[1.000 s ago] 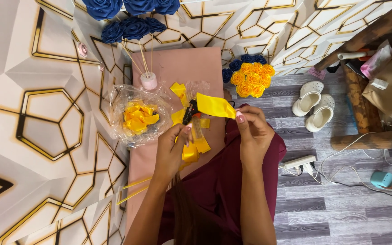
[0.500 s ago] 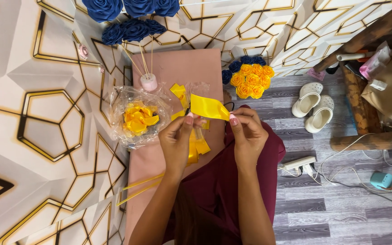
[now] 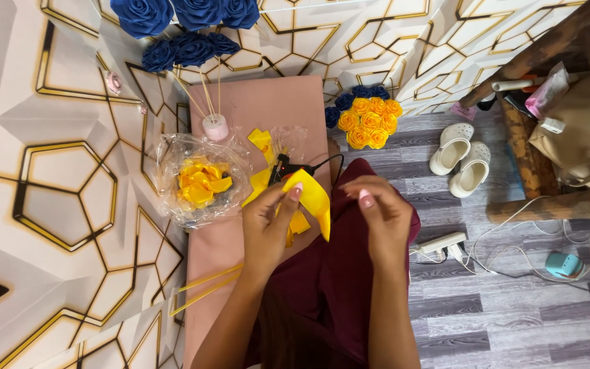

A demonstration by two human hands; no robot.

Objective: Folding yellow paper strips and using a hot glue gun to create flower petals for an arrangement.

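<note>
At 6 o'clock, a person's left hand (image 3: pixel 268 225) pinches a yellow ribbon (image 3: pixel 312 198) between thumb and fingers. The right hand (image 3: pixel 380 215) sits just beside it, fingers curled, holding nothing. Beyond, toward 12 o'clock, a glue gun (image 3: pixel 283 167) lies on a pink board (image 3: pixel 268 102). At 10 o'clock, a plastic bag (image 3: pixel 199 179) holds yellow petals.

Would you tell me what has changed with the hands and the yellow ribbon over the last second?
The yellow ribbon piece passed from the right hand to the left hand: the left came up and pinched it, and the right let go and now hovers beside it. The ribbon turned from lying flat to hanging folded. The clear bag of yellow petals, glue gun and blue roses stayed put.
</note>
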